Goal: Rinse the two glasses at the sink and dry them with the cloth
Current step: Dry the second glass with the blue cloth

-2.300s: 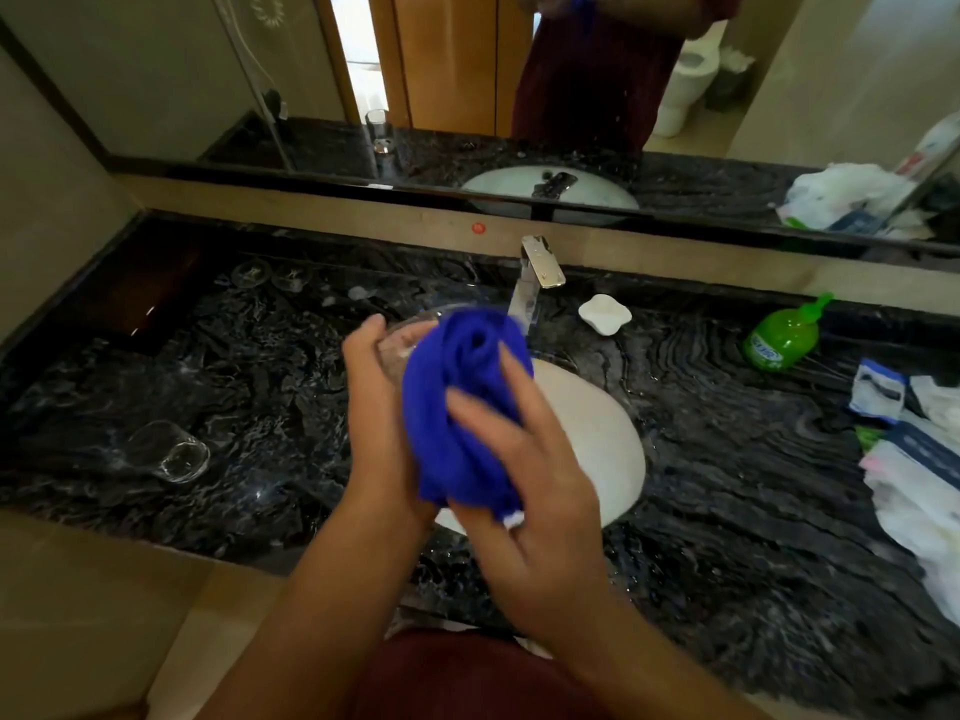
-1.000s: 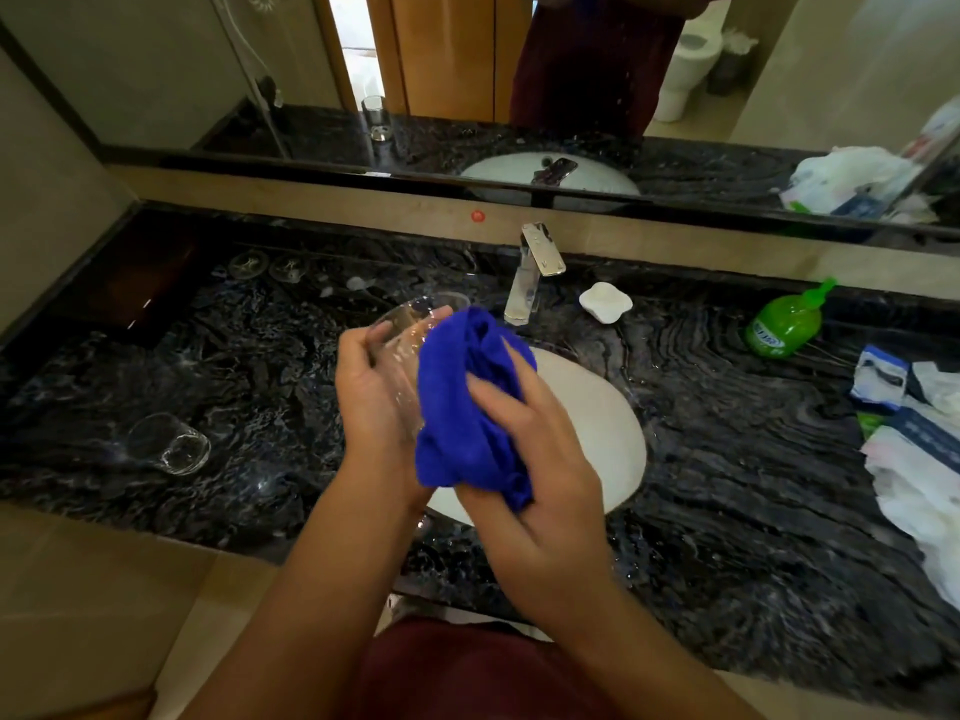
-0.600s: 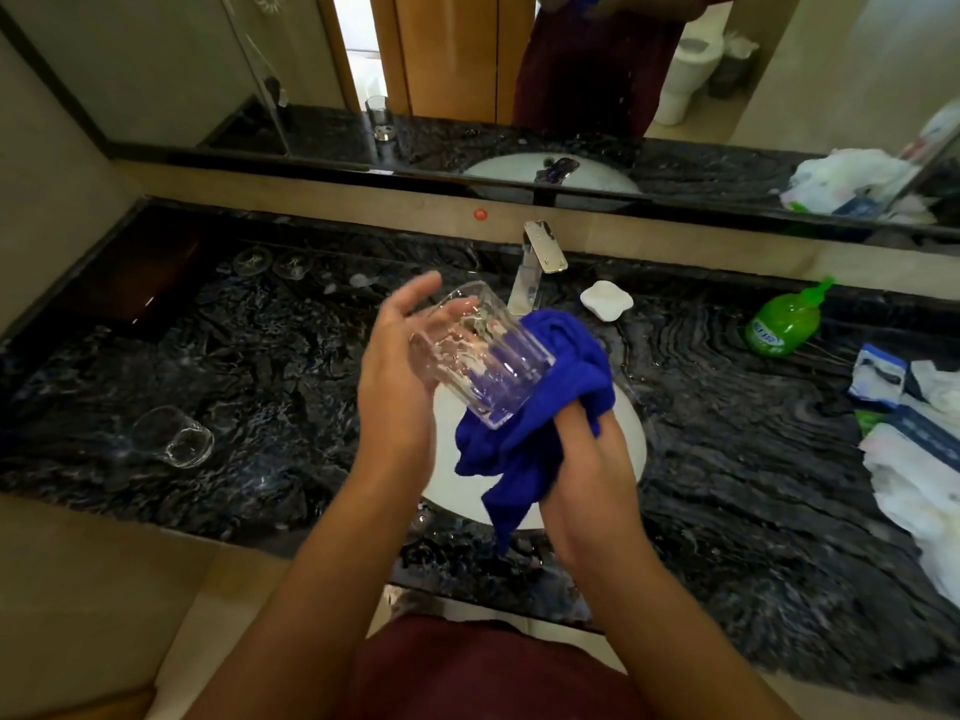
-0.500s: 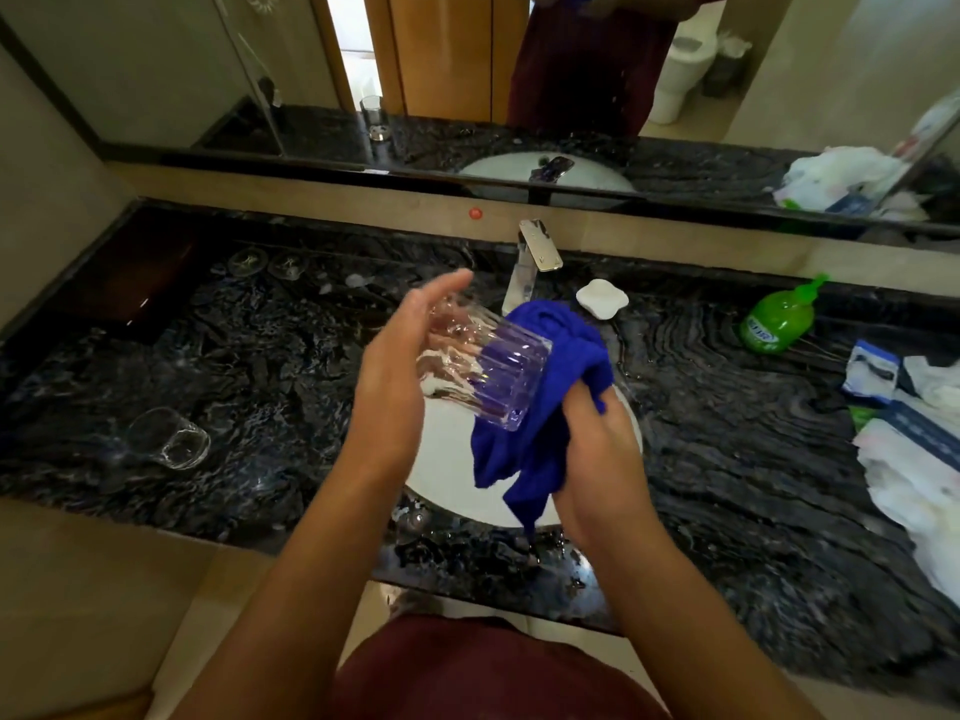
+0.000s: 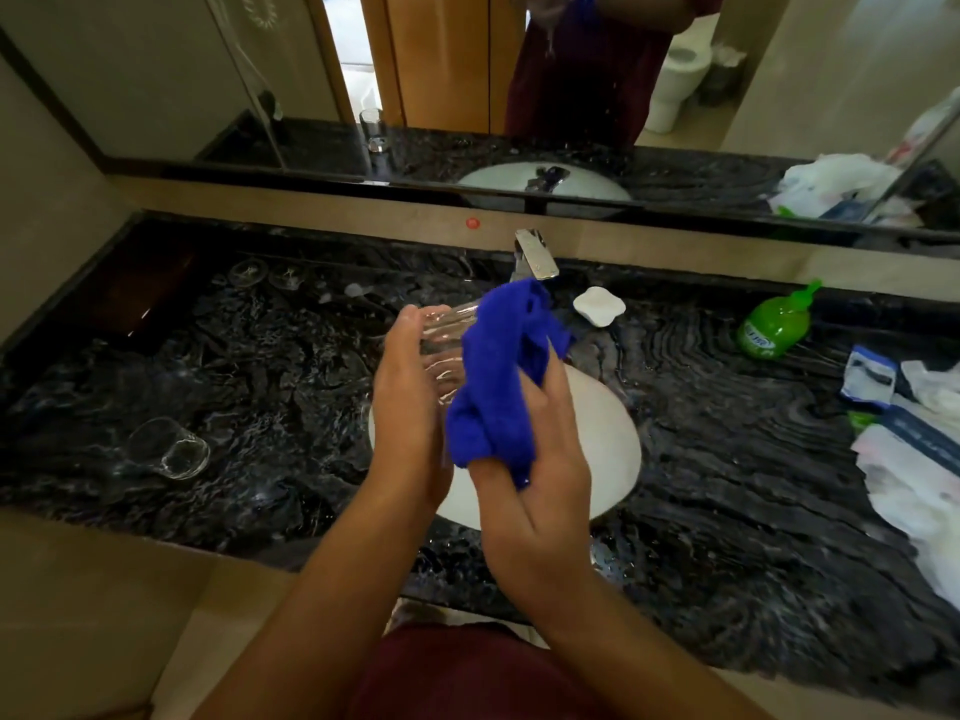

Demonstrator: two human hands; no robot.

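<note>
Two glasses: one ribbed glass (image 5: 441, 350) held above the sink (image 5: 613, 433), second glass (image 5: 169, 449) on the table (image 5: 753, 485), well left
Left hand (image 5: 408, 407): curled round the ribbed glass
Right hand (image 5: 535, 459): gripping blue cloth (image 5: 498, 376) against it
Axis: rim pointing away, toward the tap (image 5: 535, 259)
Hidden: glass base, covered fingers

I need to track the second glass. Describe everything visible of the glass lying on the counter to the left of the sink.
The second glass is clear, with a thick round base. It lies on its side on the black marbled counter, well left of the white sink, base toward the camera. Neither hand touches it. Wet or dry cannot be told.
</note>
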